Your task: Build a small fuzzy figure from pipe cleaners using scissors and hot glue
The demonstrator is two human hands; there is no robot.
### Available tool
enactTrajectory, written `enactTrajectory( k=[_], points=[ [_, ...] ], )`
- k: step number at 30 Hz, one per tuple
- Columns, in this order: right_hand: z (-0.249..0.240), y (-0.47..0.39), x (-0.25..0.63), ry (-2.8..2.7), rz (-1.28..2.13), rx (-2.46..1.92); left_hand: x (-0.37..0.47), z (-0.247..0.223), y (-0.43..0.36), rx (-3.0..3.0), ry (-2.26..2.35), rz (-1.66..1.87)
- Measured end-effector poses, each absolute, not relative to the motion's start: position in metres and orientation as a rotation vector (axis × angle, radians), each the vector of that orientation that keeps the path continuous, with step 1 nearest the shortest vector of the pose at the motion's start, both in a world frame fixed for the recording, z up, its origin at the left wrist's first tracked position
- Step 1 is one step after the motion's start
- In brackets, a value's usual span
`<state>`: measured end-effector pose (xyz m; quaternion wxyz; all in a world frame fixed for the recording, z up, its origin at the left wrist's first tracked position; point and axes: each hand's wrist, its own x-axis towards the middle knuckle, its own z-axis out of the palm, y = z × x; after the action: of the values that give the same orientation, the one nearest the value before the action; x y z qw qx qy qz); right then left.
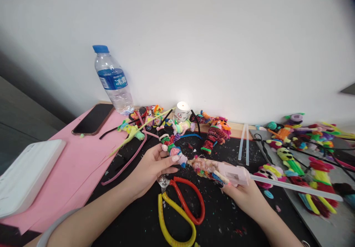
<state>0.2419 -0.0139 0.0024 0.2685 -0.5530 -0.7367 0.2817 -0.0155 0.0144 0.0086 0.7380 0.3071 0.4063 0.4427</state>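
Observation:
Between the thumb and fingers of my left hand [155, 163] is a small pipe-cleaner figure [175, 151] in pink, green, red and blue. My right hand [244, 193] grips a pale pink hot glue gun [235, 173]. Fuzz and coloured fibres cover its front part, and a long clear glue stick [294, 188] runs out of its back. The gun's tip points left and is at the lower end of the figure; whether they touch I cannot tell. Just below my hands lie scissors [181, 210] with one red and one yellow handle loop.
Several pipe-cleaner figures [217, 132] lie along the wall, around a small white cup [182, 111]. More lie on a grey board [294, 206] at right, near two clear glue sticks [244, 143]. At left are a water bottle [113, 78], a phone [93, 119] and a white box [30, 173] on pink paper [80, 158].

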Motion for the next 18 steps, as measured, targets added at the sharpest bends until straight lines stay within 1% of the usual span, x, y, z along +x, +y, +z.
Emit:
enactTrajectory(
  k=[4, 8, 11, 14, 18],
  points=[
    [0.019, -0.012, 0.232, -2.022, 0.776, -1.357, -0.017, 0.008, 0.016, 0.693, 0.878, 1.0],
    [0.027, -0.012, 0.236, -1.983, 0.703, -1.419, -0.022, 0.005, 0.02, 0.688, 0.876, 1.064],
    [0.03, -0.011, 0.246, -1.923, 0.579, -1.548, -0.026, 0.003, 0.024, 0.65, 0.868, 1.12],
    [0.039, -0.01, 0.255, -1.879, 0.356, -1.721, -0.031, 0.004, 0.028, 0.594, 0.842, 1.167],
    [0.05, -0.008, 0.269, -1.813, 0.065, -2.082, -0.036, 0.007, 0.031, 0.553, 0.809, 1.22]
  ],
)
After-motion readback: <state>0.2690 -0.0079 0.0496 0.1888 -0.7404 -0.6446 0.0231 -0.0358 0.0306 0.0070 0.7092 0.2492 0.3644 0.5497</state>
